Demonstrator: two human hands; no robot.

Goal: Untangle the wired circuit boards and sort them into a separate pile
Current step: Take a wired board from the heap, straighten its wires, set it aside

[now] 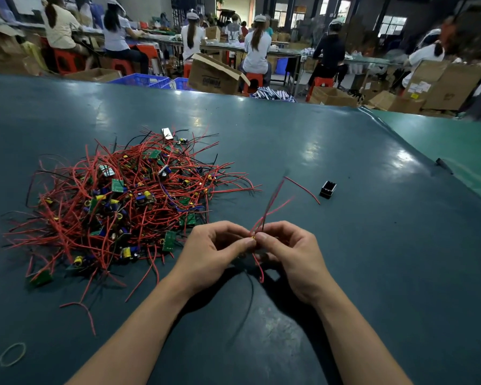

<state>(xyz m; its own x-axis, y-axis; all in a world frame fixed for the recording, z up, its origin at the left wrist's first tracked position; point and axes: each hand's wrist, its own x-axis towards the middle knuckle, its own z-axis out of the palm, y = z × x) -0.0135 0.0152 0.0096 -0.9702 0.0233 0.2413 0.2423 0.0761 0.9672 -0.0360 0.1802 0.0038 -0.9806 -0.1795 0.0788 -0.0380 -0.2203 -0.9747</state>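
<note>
Green tabletop [344, 151]: near the tangled pile [122, 201] on the left, left hand [211, 251] and right hand [292, 254] pinch one small wired board [253, 239] between fingertips.

Print on the cardboard box [215, 76] is too blurred to read.

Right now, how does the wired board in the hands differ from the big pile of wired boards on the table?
The board in the hands is one piece, lifted off the table; the pile is many pieces lying on it. The held board's wires stand free; the pile's wires cross and tangle. The left hand and right hand pinch the held board; nothing touches the pile. Both show red and black wires.
</note>
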